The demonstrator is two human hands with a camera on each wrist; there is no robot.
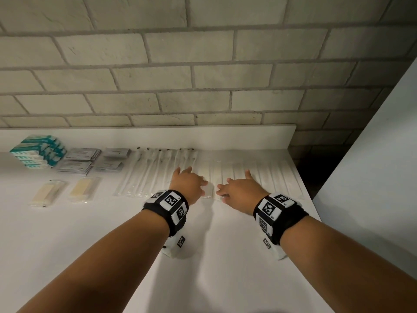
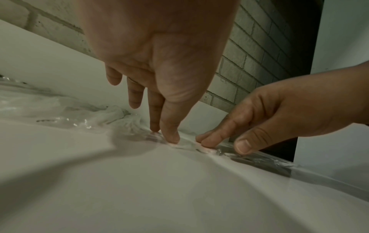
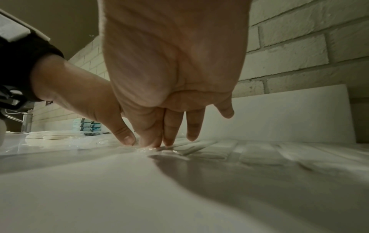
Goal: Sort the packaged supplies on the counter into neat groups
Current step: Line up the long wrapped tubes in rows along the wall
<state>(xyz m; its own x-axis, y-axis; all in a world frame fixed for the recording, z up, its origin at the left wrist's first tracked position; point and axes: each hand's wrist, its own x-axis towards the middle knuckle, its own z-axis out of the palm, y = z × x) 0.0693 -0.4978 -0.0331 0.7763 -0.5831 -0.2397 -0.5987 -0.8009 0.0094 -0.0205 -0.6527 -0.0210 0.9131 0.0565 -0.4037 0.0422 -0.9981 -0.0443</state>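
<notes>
The white table (image 1: 112,233) stands against a pale brick wall (image 1: 203,64) and carries the supplies in groups along its far side. On the right is a row of long flat white packets (image 1: 266,175), lying side by side, parallel. Next to them on the left is a row of thin clear sleeves with dark tips (image 1: 149,170). Further left lie four small piles of grey sachets (image 1: 79,164), then a stack of teal and white boxes (image 1: 38,152) at the far left. In front of those lie two clear packs with cream content (image 1: 65,192). The left hand (image 1: 187,182) and the right hand (image 1: 240,190) have straight fingers, spread apart, and their tips press a clear-wrapped white packet (image 1: 208,192) flat on the table between the two rows.
</notes>
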